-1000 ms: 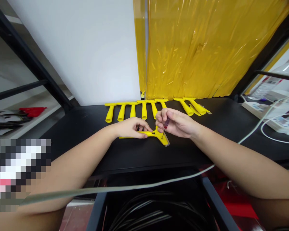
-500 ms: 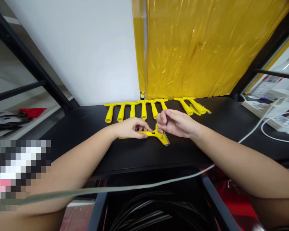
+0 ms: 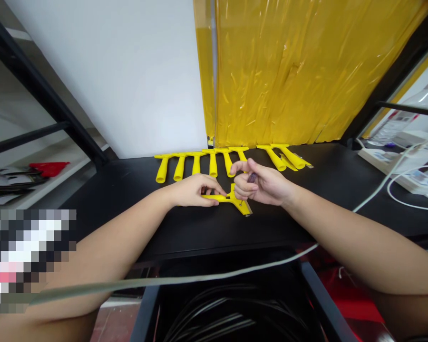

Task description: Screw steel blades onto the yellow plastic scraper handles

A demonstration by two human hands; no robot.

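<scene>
My left hand [image 3: 199, 190] is closed on the handle of a yellow scraper [image 3: 239, 205], which lies on the black tabletop [image 3: 199, 230] with its metal-edged head to the right. Over that head is my right hand [image 3: 258, 184], its fingers curled around a screwdriver [image 3: 252, 177] with a dark purple handle. The index finger and thumb are lifted off the handle. The screwdriver's tip is down at the scraper head, by a screw on its near arm; the fingers hide most of the shaft.
Several yellow scrapers [image 3: 179, 166] lie in a row along the back, with a few more [image 3: 292, 157] further right. A white cable [image 3: 214, 275] crosses in front of the table. Power strips [image 3: 406, 173] sit at the right, and an open drawer [image 3: 308, 289] is below.
My right hand's index finger and thumb have opened away from the screwdriver handle, while its other fingers stay curled. My left hand and the scraper have stayed in place.
</scene>
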